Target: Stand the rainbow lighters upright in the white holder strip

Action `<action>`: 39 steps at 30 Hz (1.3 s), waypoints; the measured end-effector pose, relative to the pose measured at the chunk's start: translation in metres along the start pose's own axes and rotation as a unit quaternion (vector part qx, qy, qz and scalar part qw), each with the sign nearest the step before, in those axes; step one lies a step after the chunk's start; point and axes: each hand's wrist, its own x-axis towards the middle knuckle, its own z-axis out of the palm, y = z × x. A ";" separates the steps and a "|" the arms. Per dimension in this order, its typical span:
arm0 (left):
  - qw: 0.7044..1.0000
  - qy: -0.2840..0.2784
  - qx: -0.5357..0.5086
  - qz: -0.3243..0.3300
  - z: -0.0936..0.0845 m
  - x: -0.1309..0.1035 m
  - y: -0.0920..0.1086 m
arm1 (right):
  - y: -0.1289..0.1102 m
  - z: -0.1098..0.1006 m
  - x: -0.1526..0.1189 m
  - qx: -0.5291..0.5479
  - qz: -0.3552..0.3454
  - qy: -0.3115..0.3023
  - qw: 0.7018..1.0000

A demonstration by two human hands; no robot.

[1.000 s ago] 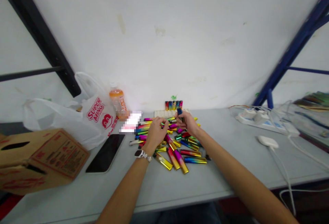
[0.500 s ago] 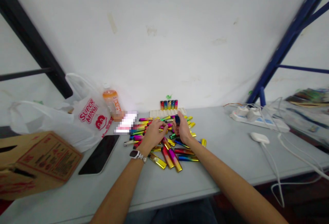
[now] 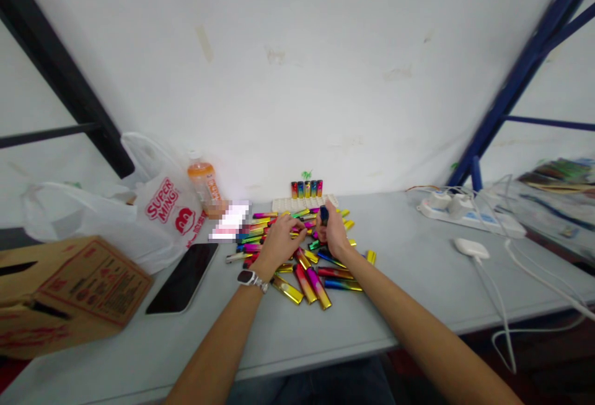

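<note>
My right hand (image 3: 333,231) is closed around a lighter (image 3: 324,214), whose dark blue end shows above the fist; the rest is hidden in my palm. My left hand (image 3: 284,237), with a watch (image 3: 251,278) at its wrist, rests low over a heap of shiny lighters (image 3: 317,287). Its fingers are bent and a little apart, touching or just above the heap. Metallic gold, red, magenta, green and blue colour the scattered lighters. Behind both hands, a cream-coloured tray with holes (image 3: 283,204) lies by the wall, and a row of several upright lighters (image 3: 307,189) stands at its back.
On the left are a cardboard box (image 3: 93,287), a white plastic bag (image 3: 158,225), a black phone (image 3: 183,278), an orange-labelled bottle (image 3: 204,182) and a pixelated bright patch (image 3: 230,222). A power strip (image 3: 469,216) and a white charger (image 3: 471,248) with cables lie right.
The view has shifted very slightly. Both hands keep nearly the same places, the right one still holding the lighter upright.
</note>
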 end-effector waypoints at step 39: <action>0.994 -0.009 -0.110 -0.015 -0.018 0.007 -0.021 | -0.028 0.014 0.089 -0.300 -0.221 -0.040 0.927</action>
